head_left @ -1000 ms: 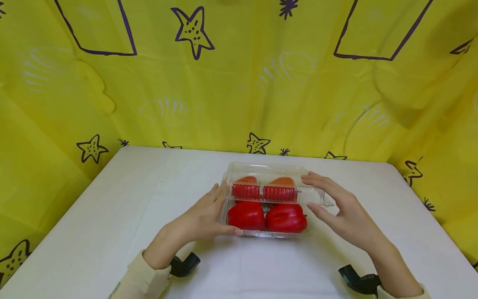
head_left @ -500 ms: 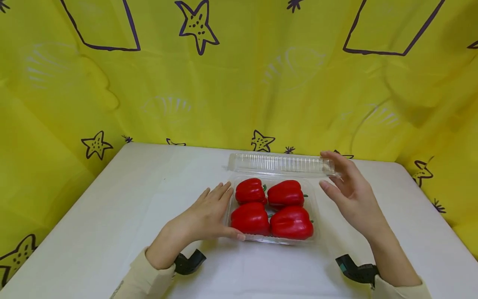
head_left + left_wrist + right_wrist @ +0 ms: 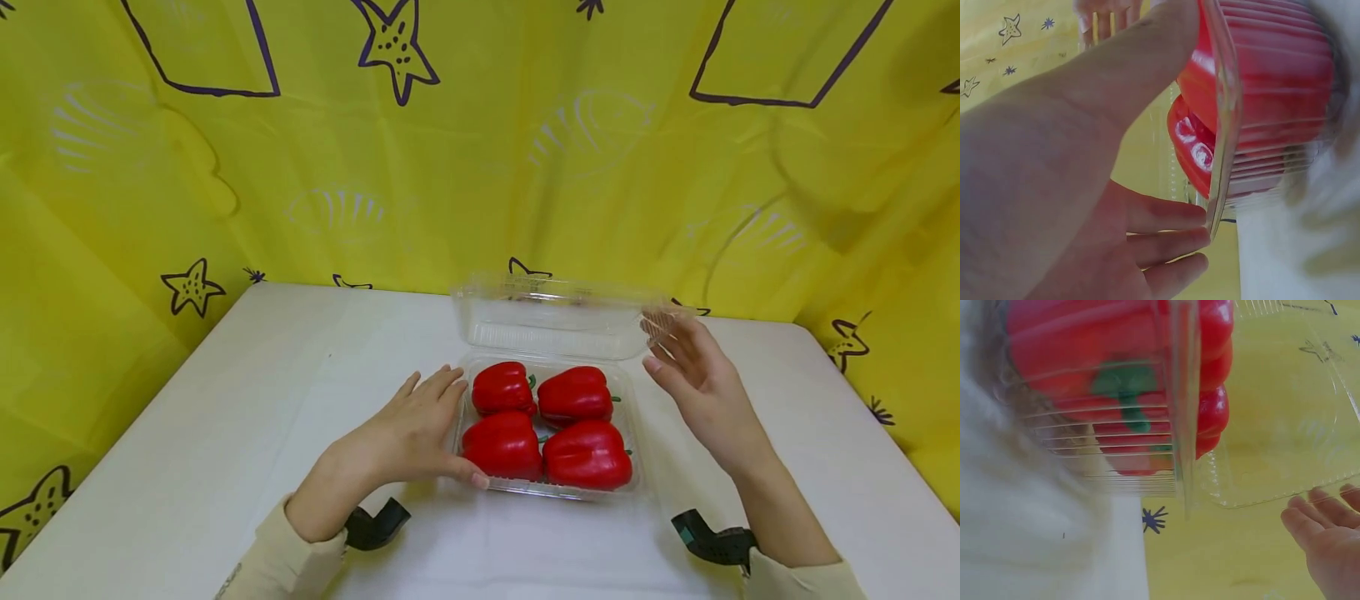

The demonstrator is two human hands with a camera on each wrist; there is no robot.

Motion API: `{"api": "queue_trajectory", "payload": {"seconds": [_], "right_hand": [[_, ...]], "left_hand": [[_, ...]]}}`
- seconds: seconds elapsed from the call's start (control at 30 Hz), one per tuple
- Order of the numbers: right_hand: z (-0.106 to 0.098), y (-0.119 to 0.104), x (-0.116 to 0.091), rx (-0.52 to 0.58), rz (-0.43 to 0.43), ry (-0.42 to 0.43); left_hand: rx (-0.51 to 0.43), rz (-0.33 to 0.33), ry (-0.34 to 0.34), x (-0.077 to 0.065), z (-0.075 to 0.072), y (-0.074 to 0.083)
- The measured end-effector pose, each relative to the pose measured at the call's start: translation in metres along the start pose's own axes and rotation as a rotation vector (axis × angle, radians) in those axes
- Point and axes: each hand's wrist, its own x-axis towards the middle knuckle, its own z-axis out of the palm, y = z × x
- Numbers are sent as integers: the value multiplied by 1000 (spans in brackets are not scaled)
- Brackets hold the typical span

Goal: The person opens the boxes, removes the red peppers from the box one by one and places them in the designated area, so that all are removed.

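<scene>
A clear plastic clamshell container (image 3: 558, 492) sits on the table, holding several red bell peppers (image 3: 504, 446) with short green stems. Its hinged lid (image 3: 551, 329) stands raised at the back. My left hand (image 3: 401, 442) lies at the container's left side, thumb on the front left corner and the other fingers spread along the rim (image 3: 1227, 119). At the lid's right edge is my right hand (image 3: 705, 396), its fingers loosely bent and partly seen through the plastic. In the right wrist view, fingertips (image 3: 1300, 519) meet the lid's lower edge.
A white cloth covers the table (image 3: 337, 342). Behind it and along both sides hangs a yellow curtain (image 3: 450, 183) with starfish and shell drawings. Dark camera mounts (image 3: 378, 525) are strapped at both wrists.
The lid has swung up and back from over the peppers, uncovering all of them. My right hand has moved back and right with it. My left hand stays at the container's left side.
</scene>
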Motion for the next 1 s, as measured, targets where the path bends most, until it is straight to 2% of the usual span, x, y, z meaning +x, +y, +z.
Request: {"api": "queue_trajectory", "payload": {"seconds": [0.13,0.27,0.57,1.0], "right_hand": [[1,5,0,-35,63,-32],[3,9,0,-36,94,-42],[7,13,1,-34,171,-82],[2,17,-1,-107,279,-138]], "left_hand": [[7,9,25,2,2,-1],[-9,2,22,4,6,-3],[-44,-31,-35,3,10,-5],[-17,-40,-97,-3,6,8]]}}
